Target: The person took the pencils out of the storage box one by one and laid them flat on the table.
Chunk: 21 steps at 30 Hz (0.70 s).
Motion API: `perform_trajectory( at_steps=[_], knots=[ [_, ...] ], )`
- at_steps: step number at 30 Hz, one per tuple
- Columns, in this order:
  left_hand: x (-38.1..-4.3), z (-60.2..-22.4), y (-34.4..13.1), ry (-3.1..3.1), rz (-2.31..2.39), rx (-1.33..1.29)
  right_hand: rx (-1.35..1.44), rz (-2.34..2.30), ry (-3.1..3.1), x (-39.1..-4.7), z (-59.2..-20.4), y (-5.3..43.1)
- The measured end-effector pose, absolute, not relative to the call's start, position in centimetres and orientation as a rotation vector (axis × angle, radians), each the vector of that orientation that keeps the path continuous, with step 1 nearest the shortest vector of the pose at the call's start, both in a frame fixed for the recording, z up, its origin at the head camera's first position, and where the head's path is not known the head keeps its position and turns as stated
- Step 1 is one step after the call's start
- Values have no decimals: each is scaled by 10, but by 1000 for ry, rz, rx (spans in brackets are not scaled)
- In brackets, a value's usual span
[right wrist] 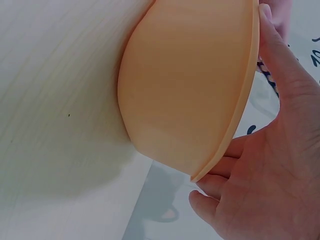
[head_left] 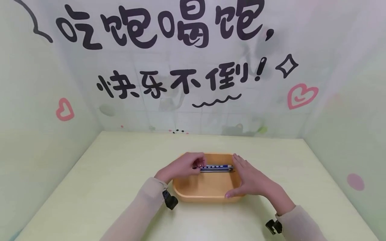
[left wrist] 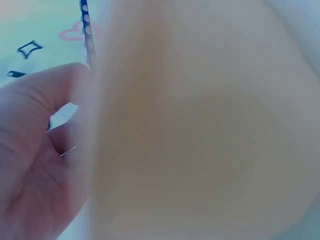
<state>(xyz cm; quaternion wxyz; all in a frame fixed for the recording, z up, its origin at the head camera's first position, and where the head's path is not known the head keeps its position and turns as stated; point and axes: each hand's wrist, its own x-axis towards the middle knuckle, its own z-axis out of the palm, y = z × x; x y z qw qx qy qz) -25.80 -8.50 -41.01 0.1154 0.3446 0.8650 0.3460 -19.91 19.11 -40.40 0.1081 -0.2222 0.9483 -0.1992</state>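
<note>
An orange plastic box (head_left: 205,198) with rounded corners stands on the table. Several pencils (head_left: 215,170) lie crosswise in its back half, among them a blue one with white dots (head_left: 217,166). My left hand (head_left: 182,166) reaches over the box's left side and pinches the pencils by their left ends, its fingers hiding those ends. The dotted pencil (left wrist: 87,30) sticks up past the thumb in the left wrist view. My right hand (head_left: 252,177) holds the box's right end, thumb at the front rim, fingers along the far right rim. In the right wrist view, the fingers lie behind the box's rim (right wrist: 245,95).
The pale table (head_left: 114,164) extends around the box. A back wall (head_left: 202,120) with large black lettering and pink hearts rises behind it, with side walls to left and right. Dark wrist cameras (head_left: 170,200) sit at both sleeves.
</note>
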Motion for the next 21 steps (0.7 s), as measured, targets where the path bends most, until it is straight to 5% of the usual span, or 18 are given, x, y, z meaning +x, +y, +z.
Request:
perform_trajectory(
  at_steps=[9, 21],
  knots=[
    [-265, -376, -106, 2583, 1218, 1065, -671, -584, 2795, -203, -401, 192],
    [-274, -373, -199, 2963, 990, 823, -694, -581, 2776, -203, -403, 190]
  ],
)
